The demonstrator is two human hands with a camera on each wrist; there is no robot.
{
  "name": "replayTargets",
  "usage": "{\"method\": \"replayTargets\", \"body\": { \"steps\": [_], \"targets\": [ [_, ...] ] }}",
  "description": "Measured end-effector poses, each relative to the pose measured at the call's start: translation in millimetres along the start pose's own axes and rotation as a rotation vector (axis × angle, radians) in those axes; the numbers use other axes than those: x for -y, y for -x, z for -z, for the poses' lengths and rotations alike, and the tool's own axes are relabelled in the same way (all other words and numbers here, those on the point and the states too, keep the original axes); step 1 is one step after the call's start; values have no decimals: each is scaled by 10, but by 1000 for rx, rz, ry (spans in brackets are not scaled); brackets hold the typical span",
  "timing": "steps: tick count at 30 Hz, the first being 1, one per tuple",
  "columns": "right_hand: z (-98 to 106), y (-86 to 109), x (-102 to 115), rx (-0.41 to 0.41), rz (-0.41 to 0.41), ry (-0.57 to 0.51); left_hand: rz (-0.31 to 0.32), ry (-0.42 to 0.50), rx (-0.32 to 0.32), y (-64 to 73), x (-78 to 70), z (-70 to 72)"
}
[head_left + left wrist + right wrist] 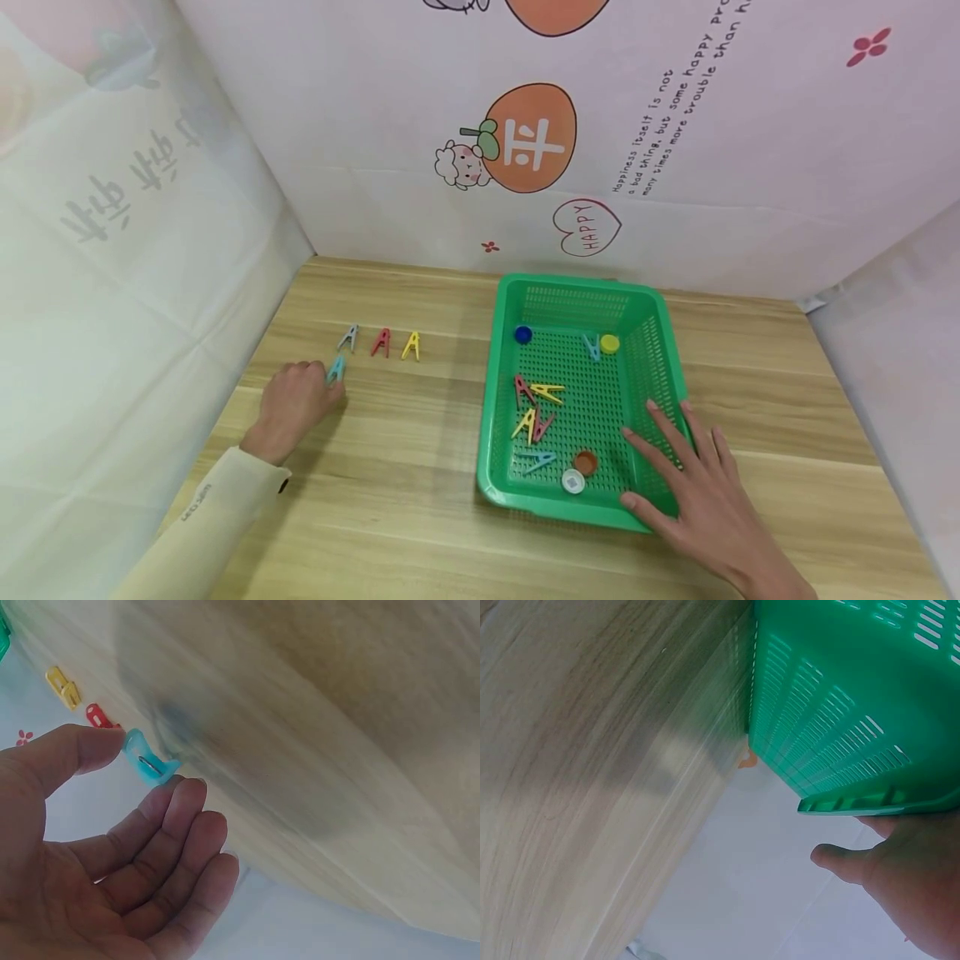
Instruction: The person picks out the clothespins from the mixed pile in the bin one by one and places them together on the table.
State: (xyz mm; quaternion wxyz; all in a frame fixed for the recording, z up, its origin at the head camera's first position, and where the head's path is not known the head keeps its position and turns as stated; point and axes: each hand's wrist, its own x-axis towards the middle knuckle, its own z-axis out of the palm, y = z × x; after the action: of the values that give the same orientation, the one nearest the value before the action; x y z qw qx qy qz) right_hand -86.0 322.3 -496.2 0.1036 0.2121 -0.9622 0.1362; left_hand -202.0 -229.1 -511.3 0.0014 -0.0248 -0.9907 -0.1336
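My left hand [296, 406] pinches a light blue clothespin [335, 368] between thumb and fingers, low over the left of the table. In the left wrist view the same blue clothespin [148, 759] sits at the fingertips. Just beyond it stand a grey clothespin [348, 337], a red clothespin [381, 342] and a yellow clothespin [411, 345] in a row. Spread over the right rim of a green basket [491, 400] is my right hand [708, 500], fingers straight and partly inside. The right wrist view shows the basket's outer wall [832, 735] beside that hand.
Inside the basket lie several red, yellow and blue clothespins, plus a dark blue cap [522, 334], a yellow cap [610, 343], a brown cap [585, 462] and a white cap [573, 481]. Printed white sheeting [390, 200] encloses the wooden table [405, 450] at back and sides.
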Motion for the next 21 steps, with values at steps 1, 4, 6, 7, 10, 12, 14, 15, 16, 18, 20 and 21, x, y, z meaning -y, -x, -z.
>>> {"method": "replayTargets", "body": {
  "steps": [1,4,6,7,10,12,14,15,16,18,20,21],
  "targets": [
    [2,0,0,0,0,1,-5,-4,-2,2,3,-4],
    [5,0,6,-1,0,1,-20,-16,-11,4,11,-12],
    [7,-1,9,-1,-1,2,-26,-22,-15,2,15,-14],
    [7,-2,8,1,-1,2,-25,-23,-15,0,20,-19],
    [5,-2,6,4,-2,3,-20,-20,-11,-13,29,-26],
    [4,0,4,5,-3,3,-13,-17,-2,-21,31,-27],
    [1,0,3,4,-3,1,-7,-14,7,-23,27,-22],
    [0,0,4,3,-3,1,-6,-15,9,-24,25,-22],
    [-1,-1,3,2,-2,0,-5,-16,9,-25,25,-23],
    [-2,-3,2,0,-1,2,-9,-23,4,-26,26,-30],
    [-2,-3,0,0,0,2,-16,-27,-6,-28,28,-39],
    [-2,-3,0,0,1,2,-20,-29,-12,-31,31,-45]
  ]
}}
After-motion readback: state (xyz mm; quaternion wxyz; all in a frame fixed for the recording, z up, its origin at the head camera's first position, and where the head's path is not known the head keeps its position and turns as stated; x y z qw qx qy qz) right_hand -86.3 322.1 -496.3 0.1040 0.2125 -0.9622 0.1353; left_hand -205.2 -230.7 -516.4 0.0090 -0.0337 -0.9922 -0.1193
